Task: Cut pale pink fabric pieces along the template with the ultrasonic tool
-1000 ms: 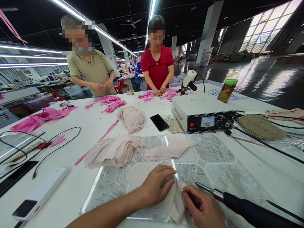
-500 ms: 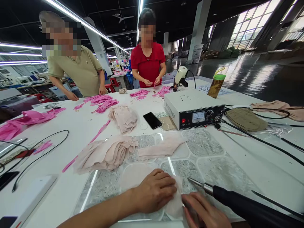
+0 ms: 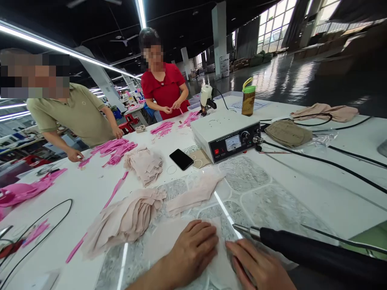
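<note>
My left hand (image 3: 193, 251) lies flat on a sheer beige fabric piece (image 3: 160, 237), fingers together and stretched out, pressing it on a grey marbled board (image 3: 272, 201). Beside it, my right hand (image 3: 260, 264) has its fingertips at the fabric's right edge. Its thumb and forefinger are bent toward each other around something dark and thin that I cannot make out. Just above that hand lies a black-handled tool (image 3: 302, 249) with a pointed metal tip; whether the hand touches it is unclear. A folded beige strip (image 3: 193, 197) and a fanned beige stack (image 3: 127, 221) are farther up the board.
A control box (image 3: 225, 133) with a cable stands beyond the board, next to a phone (image 3: 181, 159) and a bottle (image 3: 248, 100). Pink pieces (image 3: 116, 151) and another beige pile (image 3: 143, 165) lie left. Two people stand across the table, one handling pink strips.
The view has turned and tilted, so table and people appear farther left. My left hand stays on the fabric; my right hand remains at its edge, close to the tool.
</note>
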A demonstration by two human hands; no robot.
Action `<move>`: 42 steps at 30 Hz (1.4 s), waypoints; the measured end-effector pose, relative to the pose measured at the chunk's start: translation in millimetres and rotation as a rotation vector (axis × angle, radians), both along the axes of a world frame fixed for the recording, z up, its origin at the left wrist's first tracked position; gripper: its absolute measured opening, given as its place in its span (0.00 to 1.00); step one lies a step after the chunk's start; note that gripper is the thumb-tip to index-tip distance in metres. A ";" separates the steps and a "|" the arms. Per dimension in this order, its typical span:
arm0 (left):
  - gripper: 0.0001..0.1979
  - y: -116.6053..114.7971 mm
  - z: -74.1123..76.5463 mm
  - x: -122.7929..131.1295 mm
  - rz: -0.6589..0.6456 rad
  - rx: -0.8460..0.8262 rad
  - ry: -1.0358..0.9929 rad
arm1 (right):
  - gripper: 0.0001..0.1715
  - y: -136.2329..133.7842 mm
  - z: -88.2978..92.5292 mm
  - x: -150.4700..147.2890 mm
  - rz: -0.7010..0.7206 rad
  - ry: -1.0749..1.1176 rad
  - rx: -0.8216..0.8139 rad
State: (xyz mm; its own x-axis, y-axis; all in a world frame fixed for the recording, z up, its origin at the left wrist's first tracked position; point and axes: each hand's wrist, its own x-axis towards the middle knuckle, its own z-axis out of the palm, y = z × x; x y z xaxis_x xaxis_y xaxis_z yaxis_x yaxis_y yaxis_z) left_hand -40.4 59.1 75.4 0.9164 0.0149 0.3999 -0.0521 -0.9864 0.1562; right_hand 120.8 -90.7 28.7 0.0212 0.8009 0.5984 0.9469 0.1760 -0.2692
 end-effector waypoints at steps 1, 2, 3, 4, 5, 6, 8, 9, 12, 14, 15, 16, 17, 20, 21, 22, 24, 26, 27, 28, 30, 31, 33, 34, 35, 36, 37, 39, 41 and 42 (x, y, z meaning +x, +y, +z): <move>0.11 1.0 -0.2 -0.1 -0.012 0.009 0.003 | 0.23 4.6 1.1 -0.5 -0.033 -0.015 0.005; 0.11 2.1 -0.3 -0.2 -0.024 0.015 0.007 | 0.27 9.5 2.0 -1.4 -0.061 -0.025 -0.001; 0.12 3.1 -0.4 -0.3 -0.035 0.016 0.012 | 0.30 14.4 2.7 -2.4 -0.087 -0.025 -0.015; 0.12 3.9 -0.3 -0.5 -0.046 0.013 0.021 | 0.32 18.9 3.1 -3.4 -0.112 -0.022 -0.030; 0.13 4.4 -0.1 -0.6 -0.054 0.007 0.029 | 0.32 22.7 3.3 -4.4 -0.135 -0.022 -0.047; 0.13 4.6 0.2 -0.8 -0.056 -0.003 0.033 | 0.32 25.7 3.4 -5.1 -0.157 -0.025 -0.064; 0.13 4.4 0.9 -1.3 -0.054 -0.024 0.033 | 0.31 29.2 3.3 -5.4 -0.182 -0.037 -0.087; 0.14 4.2 1.2 -1.6 -0.051 -0.032 0.032 | 0.31 29.9 3.3 -4.9 -0.185 -0.046 -0.091; 0.15 4.1 1.7 -2.8 -0.043 -0.035 0.055 | 0.30 30.5 4.4 -2.0 -0.174 -0.073 -0.099; 0.15 4.5 1.8 -3.6 -0.047 -0.023 0.086 | 0.30 30.7 5.6 -0.7 -0.169 -0.087 -0.105; 0.15 4.7 1.9 -4.0 -0.053 -0.016 0.099 | 0.30 30.9 6.0 -0.3 -0.169 -0.092 -0.107; 0.14 5.0 2.0 -4.3 -0.059 -0.009 0.111 | 0.30 31.0 6.3 -0.2 -0.171 -0.096 -0.108; 0.14 5.3 2.1 -4.6 -0.065 -0.003 0.119 | 0.29 31.0 6.3 -0.2 -0.171 -0.099 -0.108; 0.14 5.9 2.4 -5.1 -0.067 0.001 0.125 | 0.30 30.6 5.4 0.1 -0.171 -0.097 -0.106; 0.14 5.9 2.4 -5.2 -0.064 0.000 0.122 | 0.30 30.3 5.1 0.3 -0.169 -0.095 -0.107; 0.14 5.8 2.4 -5.4 -0.060 0.000 0.117 | 0.30 30.1 4.9 0.6 -0.165 -0.091 -0.109; 0.14 5.7 2.5 -5.5 -0.058 0.005 0.116 | 0.29 29.9 4.8 1.2 -0.155 -0.082 -0.114; 0.14 5.6 3.0 -5.4 -0.067 0.013 0.126 | 0.29 30.0 4.9 1.6 -0.146 -0.073 -0.118; 0.14 5.6 3.4 -5.2 -0.074 0.017 0.132 | 0.29 30.1 4.8 1.6 -0.143 -0.070 -0.118; 0.14 5.7 3.9 -5.0 -0.078 0.018 0.137 | 0.30 30.1 4.6 1.7 -0.143 -0.066 -0.118; 0.14 5.9 4.7 -4.5 -0.089 0.018 0.142 | 0.30 30.2 3.9 1.8 -0.145 -0.060 -0.115; 0.14 6.0 5.0 -4.2 -0.093 0.017 0.142 | 0.29 30.2 3.5 1.8 -0.145 -0.058 -0.114; 0.14 6.3 5.5 -3.6 -0.097 0.017 0.146 | 0.29 30.4 3.1 2.1 -0.143 -0.055 -0.114; 0.14 6.6 5.8 -3.3 -0.099 0.019 0.152 | 0.29 30.5 3.1 2.3 -0.143 -0.054 -0.114; 0.14 6.9 6.1 -3.0 -0.100 0.022 0.160 | 0.29 30.7 3.4 2.4 -0.143 -0.054 -0.114; 0.14 7.2 6.5 -2.8 -0.101 0.025 0.167 | 0.29 31.0 3.8 2.4 -0.143 -0.054 -0.112; 0.14 7.6 7.0 -2.6 -0.104 0.030 0.175 | 0.29 31.2 4.3 2.4 -0.144 -0.054 -0.110; 0.13 8.5 8.1 -2.4 -0.116 0.039 0.185 | 0.28 31.4 5.5 2.0 -0.142 -0.055 -0.105; 0.13 9.1 8.7 -2.3 -0.124 0.040 0.181 | 0.28 31.4 6.4 1.5 -0.136 -0.055 -0.102; 0.13 9.3 8.8 -2.4 -0.126 0.037 0.174 | 0.28 31.3 6.6 1.2 -0.135 -0.055 -0.102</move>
State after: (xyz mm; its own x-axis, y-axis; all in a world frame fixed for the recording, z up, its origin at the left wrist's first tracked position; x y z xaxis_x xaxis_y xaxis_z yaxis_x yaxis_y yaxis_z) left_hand -42.8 68.4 84.2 0.9654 -0.1162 0.2332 -0.1510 -0.9790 0.1371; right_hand 122.0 -59.4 35.4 0.1018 0.8495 0.5176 0.9738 0.0212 -0.2264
